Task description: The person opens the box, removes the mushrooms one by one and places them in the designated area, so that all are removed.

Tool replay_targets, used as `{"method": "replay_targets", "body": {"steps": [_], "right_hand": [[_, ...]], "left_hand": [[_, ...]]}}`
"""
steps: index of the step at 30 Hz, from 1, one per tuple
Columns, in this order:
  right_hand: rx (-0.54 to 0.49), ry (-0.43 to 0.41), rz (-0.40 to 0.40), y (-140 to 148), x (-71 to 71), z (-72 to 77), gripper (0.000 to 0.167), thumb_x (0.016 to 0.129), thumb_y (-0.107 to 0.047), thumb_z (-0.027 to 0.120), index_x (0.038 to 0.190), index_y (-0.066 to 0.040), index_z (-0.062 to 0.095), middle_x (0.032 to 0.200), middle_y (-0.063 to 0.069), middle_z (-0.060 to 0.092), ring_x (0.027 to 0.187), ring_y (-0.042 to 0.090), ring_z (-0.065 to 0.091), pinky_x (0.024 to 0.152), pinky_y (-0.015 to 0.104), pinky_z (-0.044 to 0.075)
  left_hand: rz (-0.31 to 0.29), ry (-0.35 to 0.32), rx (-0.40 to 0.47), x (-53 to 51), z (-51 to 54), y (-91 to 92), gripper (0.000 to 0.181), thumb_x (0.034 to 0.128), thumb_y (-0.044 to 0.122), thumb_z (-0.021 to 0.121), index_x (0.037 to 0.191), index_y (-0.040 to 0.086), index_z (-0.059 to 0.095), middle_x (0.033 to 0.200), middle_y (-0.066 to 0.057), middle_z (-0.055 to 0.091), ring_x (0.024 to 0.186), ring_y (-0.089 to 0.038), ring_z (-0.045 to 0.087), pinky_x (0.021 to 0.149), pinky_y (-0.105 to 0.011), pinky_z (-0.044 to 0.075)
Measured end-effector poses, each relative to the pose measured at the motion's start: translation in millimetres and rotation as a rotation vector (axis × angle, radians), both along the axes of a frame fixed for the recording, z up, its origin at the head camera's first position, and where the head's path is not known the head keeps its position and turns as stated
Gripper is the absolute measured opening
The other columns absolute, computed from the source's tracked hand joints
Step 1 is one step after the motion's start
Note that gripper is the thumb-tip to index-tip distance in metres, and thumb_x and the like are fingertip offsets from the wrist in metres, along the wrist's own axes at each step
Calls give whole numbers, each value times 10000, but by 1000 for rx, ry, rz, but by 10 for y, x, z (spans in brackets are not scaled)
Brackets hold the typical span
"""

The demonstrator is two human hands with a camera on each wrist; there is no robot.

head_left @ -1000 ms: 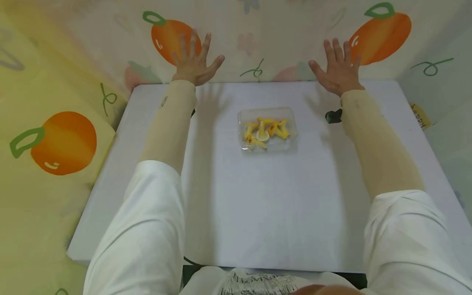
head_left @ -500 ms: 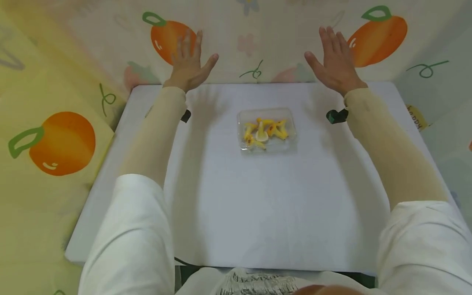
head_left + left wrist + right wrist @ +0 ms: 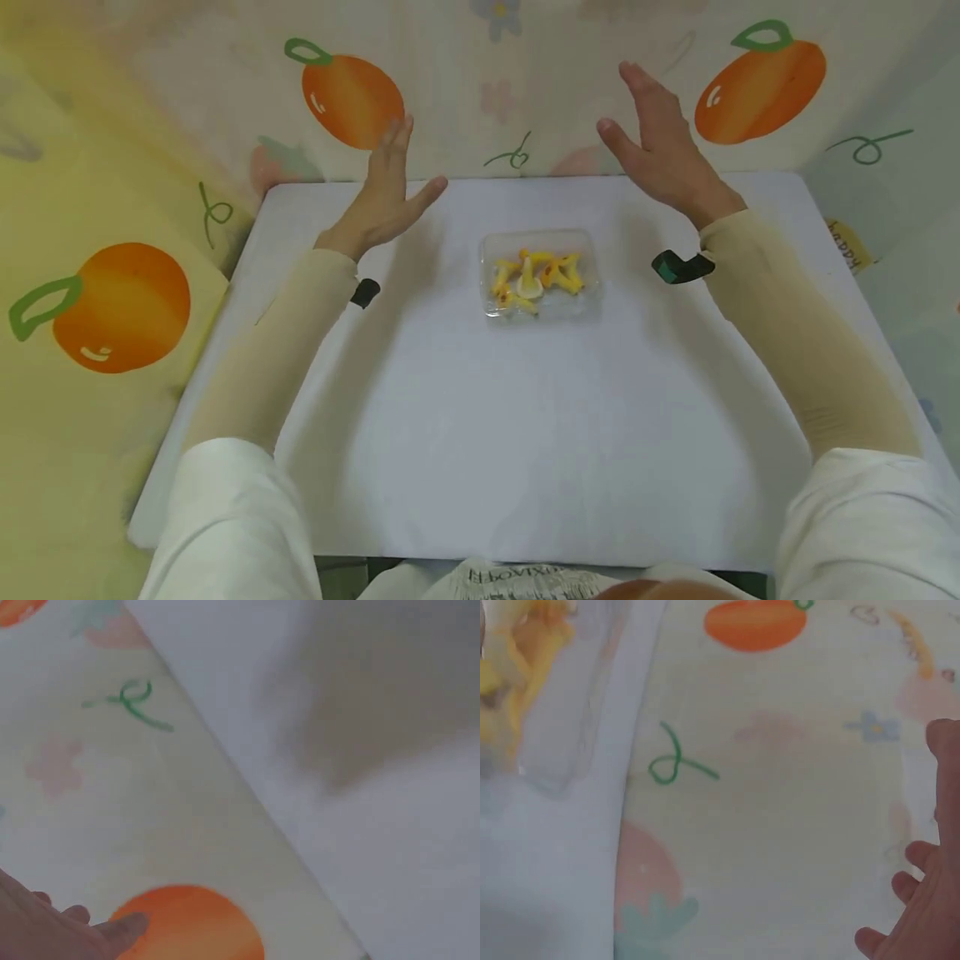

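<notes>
A clear plastic box [image 3: 540, 312] stands on the white table, with several yellow pieces [image 3: 529, 287] inside that look like cut fruit or peel; their exact kind I cannot tell. Left of the box and beyond it, my left hand [image 3: 381, 200] is raised with straight fingers and the thumb spread, holding nothing. On the other side my right hand [image 3: 663, 158] is likewise up in the air near the back edge, fingers extended, nothing in it. Part of the box [image 3: 562, 742] shows at the left of the right wrist view. Only some fingers [image 3: 120, 934] appear in the left wrist view.
The white table [image 3: 480, 442] reaches back to a curtain [image 3: 555, 100] printed with oranges and flowers. Dark wrist-worn devices [image 3: 681, 267] stick out below both sleeves. A yellow printed cloth [image 3: 82, 450] hangs on the left.
Both hands have turned from palms spread flat to a more sideways pose. The left hand has come down and nearer; the right has shifted slightly inward. The box has stayed in place.
</notes>
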State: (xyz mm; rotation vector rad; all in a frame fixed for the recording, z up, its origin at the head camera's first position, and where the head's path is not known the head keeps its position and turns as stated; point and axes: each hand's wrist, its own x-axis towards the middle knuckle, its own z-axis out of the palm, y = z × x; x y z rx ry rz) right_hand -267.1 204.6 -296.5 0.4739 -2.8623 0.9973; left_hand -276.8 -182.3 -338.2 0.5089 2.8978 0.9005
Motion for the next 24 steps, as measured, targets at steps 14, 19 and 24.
{"method": "replay_targets", "body": {"steps": [14, 19, 24], "right_hand": [[-27, 12, 193, -356, 441, -197, 738, 1057, -482, 432, 1644, -194, 89, 1718, -6, 95, 1592, 232, 78, 1303, 504, 55], [14, 3, 237, -410, 524, -311, 731, 1049, -433, 491, 1638, -172, 145, 1710, 38, 152, 1589, 276, 113, 1292, 545, 84], [65, -37, 313, -509, 596, -442, 687, 1030, -446, 535, 1602, -155, 291, 1700, 86, 171, 1571, 341, 147, 1249, 652, 113]], "left_hand": [[-92, -121, 156, 687, -656, 231, 1061, 919, 580, 645, 1612, 355, -127, 1695, 82, -185, 1588, -215, -126, 1269, -616, 70], [-154, -137, 111, 850, -695, 365, 1115, 828, 594, 757, 1609, 437, -22, 1678, 156, -189, 1593, -245, -68, 1212, -669, 231], [-229, -56, -106, 990, -696, 432, 1146, 734, 713, 768, 1617, 417, 99, 1708, 78, -119, 1593, -269, -91, 1249, -639, 160]]}}
